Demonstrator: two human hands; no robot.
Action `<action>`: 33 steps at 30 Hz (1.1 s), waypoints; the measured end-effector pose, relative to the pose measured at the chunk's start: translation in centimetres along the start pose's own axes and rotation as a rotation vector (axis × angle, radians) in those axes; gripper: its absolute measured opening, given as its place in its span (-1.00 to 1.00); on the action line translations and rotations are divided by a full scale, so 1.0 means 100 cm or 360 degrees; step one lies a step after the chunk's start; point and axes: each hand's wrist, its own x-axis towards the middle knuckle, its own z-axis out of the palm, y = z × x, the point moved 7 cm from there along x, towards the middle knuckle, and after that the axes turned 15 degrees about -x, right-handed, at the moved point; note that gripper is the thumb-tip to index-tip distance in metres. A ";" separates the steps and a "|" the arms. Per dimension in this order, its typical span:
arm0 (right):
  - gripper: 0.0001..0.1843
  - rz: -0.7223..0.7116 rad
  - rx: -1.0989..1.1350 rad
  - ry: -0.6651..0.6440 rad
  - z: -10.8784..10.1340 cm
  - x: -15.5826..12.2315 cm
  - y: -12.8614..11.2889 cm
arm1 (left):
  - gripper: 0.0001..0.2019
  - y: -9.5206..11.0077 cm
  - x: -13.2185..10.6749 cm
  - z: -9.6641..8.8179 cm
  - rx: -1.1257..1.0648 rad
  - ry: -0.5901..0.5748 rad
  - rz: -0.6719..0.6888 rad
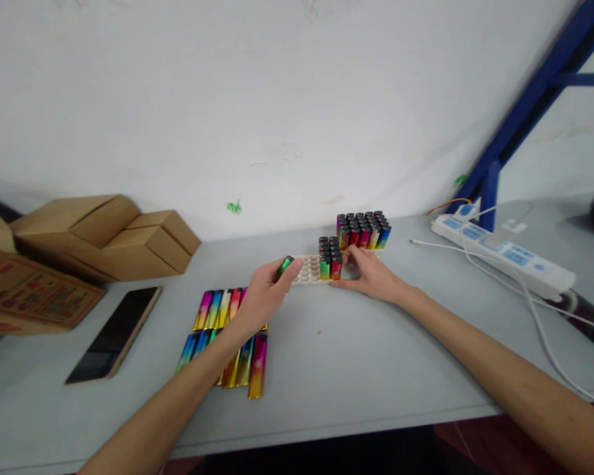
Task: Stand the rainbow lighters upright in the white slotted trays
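Observation:
My left hand (pixel 272 285) is closed around a green metallic tube with a dark top (pixel 286 265), tilted just left of a white tray with round holes (pixel 307 269). At the tray's right end, my right hand (pixel 369 272) grips it, thumb at the front edge and fingers behind. Several shiny colour-graded tubes with black tops (pixel 330 258) stand upright in the right part of the tray, while round holes show on its left part. Under my left forearm, two rows of similar colourful tubes (pixel 258 366) lie on the table, partly hidden.
Behind my right hand stands a full block of upright black-topped tubes (pixel 363 229). At left are a phone (pixel 115 335) and cardboard boxes (pixel 109 237). A white power strip (pixel 505 254) with cables lies at right, near a blue metal frame (pixel 525 99). A wall closes the back.

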 end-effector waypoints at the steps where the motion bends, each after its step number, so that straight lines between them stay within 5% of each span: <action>1: -0.49 0.0002 -0.0005 0.0002 0.000 0.000 0.000 | -0.47 0.001 -0.001 -0.001 0.0070 0.0023 0.0012; 8: -0.51 0.0003 0.0020 -0.0005 -0.001 0.000 -0.001 | -0.51 0.007 -0.008 -0.004 0.0357 0.0096 0.0067; 33: -0.49 0.0007 0.0002 -0.0008 0.000 0.000 -0.001 | -0.58 0.005 -0.008 -0.002 0.0506 0.0116 0.0016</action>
